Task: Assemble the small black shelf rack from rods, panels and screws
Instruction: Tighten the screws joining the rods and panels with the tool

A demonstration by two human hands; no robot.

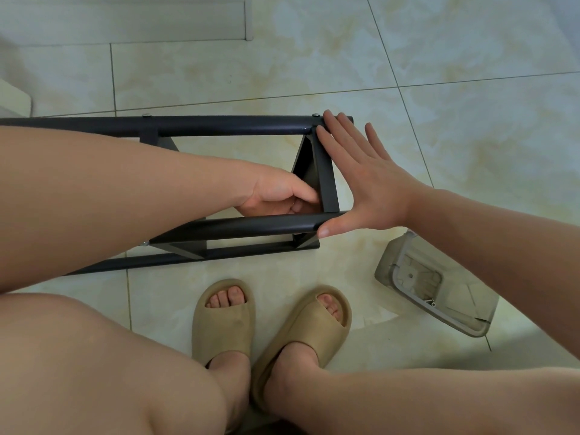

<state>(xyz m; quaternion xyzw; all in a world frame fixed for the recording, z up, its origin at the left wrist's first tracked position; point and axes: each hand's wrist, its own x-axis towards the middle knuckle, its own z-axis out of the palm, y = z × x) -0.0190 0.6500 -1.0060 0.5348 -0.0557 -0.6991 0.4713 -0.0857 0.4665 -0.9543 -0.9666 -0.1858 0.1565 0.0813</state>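
Now, at the end panel: my main worry is the end panel (324,180) sliding out of line with the rod ends while a fastener goes in. I judge uneven pressure from the flat palm would do it, leaving a crooked or cross-threaded joint.
Loose hardware: anything small worked inside the frame could drop onto the tiled floor (439,120) and roll off, since the rack lies straight on bare tile.
Rack on its side: the shelf rack (185,246) could rock or skid on the smooth tile if I push harder at this end. As far as I can see, only the hands steady it.
Right hand: the right hand (361,180) is spread flat, fingers straight, against the outer face of the end panel. Its fingertips (329,120) reach the far rod (235,125), its thumb touches the end of the near rod (251,222), and the forearm comes in from the right.
Left hand: the left hand (279,196) reaches inside the frame from the left, fingers curled at the panel's inner face, thumb against its edge. Whether it pinches a screw or nut I cannot tell.
Where the rack is: on the floor just beyond my sandals (224,321), its right end between the two hands, its left end running out of view under the left forearm.
Plastic box: a clear box (436,287) sits on the floor at near right, apart from the rack, with a few screws (430,304) inside.
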